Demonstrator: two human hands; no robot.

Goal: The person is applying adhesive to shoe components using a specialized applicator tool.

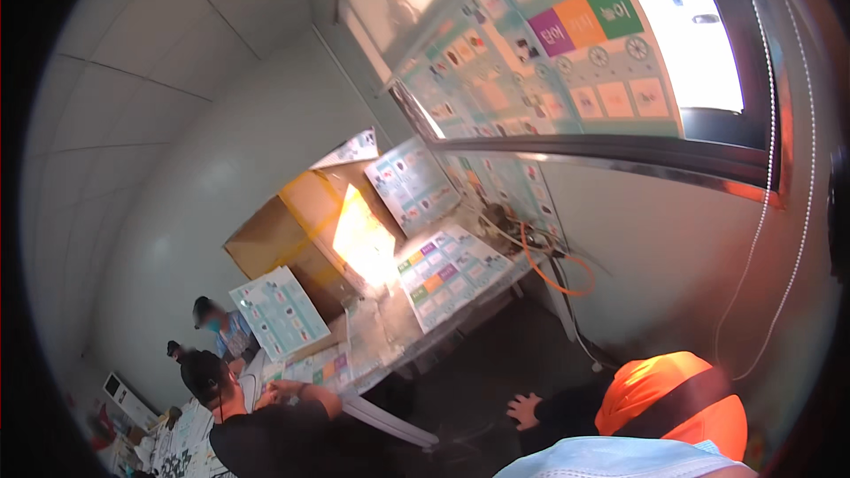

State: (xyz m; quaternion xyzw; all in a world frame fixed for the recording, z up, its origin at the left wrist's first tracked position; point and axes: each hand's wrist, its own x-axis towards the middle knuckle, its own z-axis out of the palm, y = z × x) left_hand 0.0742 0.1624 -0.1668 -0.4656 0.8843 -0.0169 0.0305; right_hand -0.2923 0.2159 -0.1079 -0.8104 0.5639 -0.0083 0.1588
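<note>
Right hand looks empty, fingers spread, left hand out of view so can't tell; printed board lies near desk edge, could slide off if bumped.

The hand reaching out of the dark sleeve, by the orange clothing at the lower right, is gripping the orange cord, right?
Not quite: the hand isn't gripping the orange cord. The head view shows its fingers spread, with the cord looped apart from it, higher up. The rest is right.
</note>
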